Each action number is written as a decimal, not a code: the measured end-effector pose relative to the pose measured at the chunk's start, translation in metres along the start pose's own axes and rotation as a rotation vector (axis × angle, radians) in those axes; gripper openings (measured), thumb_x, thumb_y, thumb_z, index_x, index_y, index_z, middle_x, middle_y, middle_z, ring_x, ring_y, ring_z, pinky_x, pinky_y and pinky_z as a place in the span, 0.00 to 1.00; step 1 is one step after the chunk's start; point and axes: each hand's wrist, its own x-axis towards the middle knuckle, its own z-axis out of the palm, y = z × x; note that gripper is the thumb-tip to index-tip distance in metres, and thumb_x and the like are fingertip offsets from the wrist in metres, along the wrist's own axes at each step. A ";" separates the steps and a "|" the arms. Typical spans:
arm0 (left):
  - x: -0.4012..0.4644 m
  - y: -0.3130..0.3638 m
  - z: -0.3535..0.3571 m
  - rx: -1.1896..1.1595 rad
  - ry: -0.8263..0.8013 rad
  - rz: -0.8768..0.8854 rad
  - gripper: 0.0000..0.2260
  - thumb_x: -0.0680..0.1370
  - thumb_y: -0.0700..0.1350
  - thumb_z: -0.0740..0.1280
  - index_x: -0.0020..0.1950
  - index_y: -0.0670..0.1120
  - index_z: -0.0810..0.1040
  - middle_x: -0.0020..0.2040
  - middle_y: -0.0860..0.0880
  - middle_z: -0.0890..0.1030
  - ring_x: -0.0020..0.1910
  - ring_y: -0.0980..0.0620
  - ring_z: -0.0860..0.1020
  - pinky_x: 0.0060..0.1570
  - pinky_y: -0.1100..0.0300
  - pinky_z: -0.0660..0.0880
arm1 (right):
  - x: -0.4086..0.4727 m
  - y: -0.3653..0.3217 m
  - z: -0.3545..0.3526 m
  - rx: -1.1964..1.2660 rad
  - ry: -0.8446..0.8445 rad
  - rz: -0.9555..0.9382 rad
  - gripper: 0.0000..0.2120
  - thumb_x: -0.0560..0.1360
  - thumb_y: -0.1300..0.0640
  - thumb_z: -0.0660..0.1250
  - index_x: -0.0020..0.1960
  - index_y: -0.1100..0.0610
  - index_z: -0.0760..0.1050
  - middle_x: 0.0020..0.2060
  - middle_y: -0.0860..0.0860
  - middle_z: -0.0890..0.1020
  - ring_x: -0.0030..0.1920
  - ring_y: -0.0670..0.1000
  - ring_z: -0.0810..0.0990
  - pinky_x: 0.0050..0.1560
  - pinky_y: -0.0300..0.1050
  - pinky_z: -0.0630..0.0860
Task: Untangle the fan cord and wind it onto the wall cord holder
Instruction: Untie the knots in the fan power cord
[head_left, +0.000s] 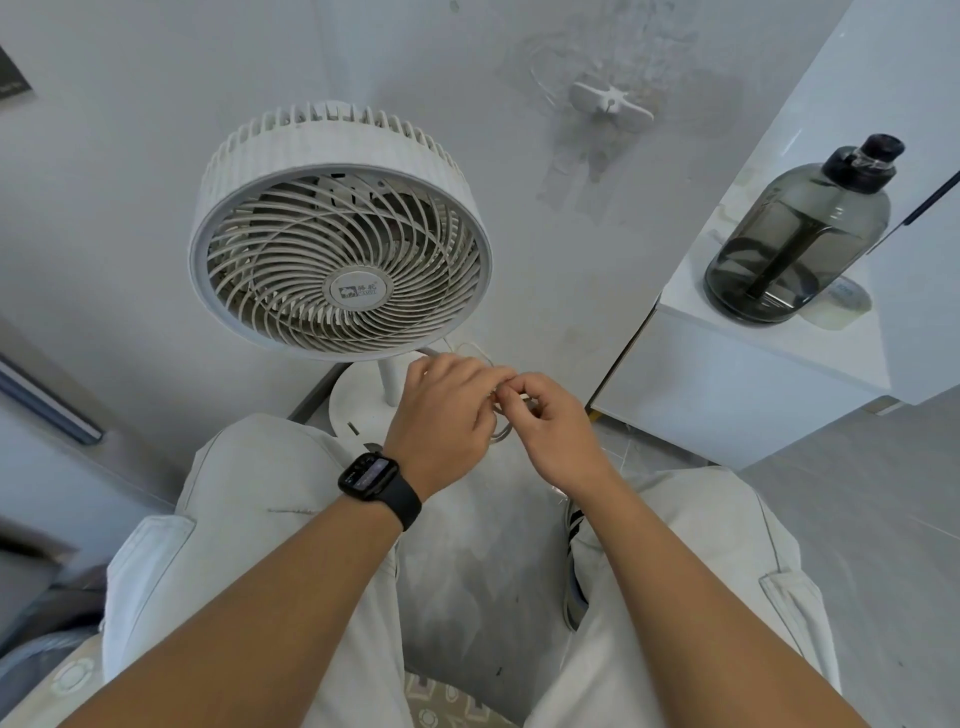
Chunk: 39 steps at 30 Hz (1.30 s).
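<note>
Grey wall filled the upper frame, cord holder (612, 102) at upper right; white fan cord (503, 429) sat mid-frame below the fan (340, 234), pinched between left hand (441, 415) and right hand (553, 423); holder lay well above, nearer the right.

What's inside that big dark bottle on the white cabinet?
The smoky grey bottle is see-through: a dark straw or handle runs slantwise down to its bottom. No liquid level is clear. Its black cap hides the neck.
</note>
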 end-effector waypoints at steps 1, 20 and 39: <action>0.001 -0.001 0.001 -0.014 -0.020 -0.007 0.16 0.78 0.44 0.66 0.65 0.55 0.79 0.55 0.58 0.81 0.58 0.53 0.76 0.61 0.56 0.65 | 0.000 0.000 0.000 0.003 0.017 -0.001 0.07 0.82 0.54 0.67 0.47 0.47 0.82 0.46 0.45 0.83 0.46 0.45 0.80 0.49 0.43 0.76; 0.007 -0.002 -0.014 -0.643 0.236 -0.715 0.10 0.85 0.48 0.58 0.45 0.54 0.72 0.37 0.51 0.81 0.36 0.50 0.83 0.42 0.54 0.77 | 0.008 0.013 -0.008 -0.128 0.047 0.010 0.08 0.83 0.54 0.66 0.59 0.51 0.81 0.52 0.47 0.82 0.49 0.44 0.80 0.49 0.32 0.72; 0.002 -0.010 -0.003 -0.094 0.019 -0.228 0.08 0.82 0.53 0.66 0.48 0.52 0.81 0.39 0.60 0.74 0.45 0.50 0.77 0.47 0.54 0.62 | 0.004 0.017 -0.005 -0.399 0.015 -0.285 0.09 0.83 0.57 0.67 0.60 0.54 0.81 0.46 0.48 0.80 0.47 0.49 0.77 0.51 0.30 0.66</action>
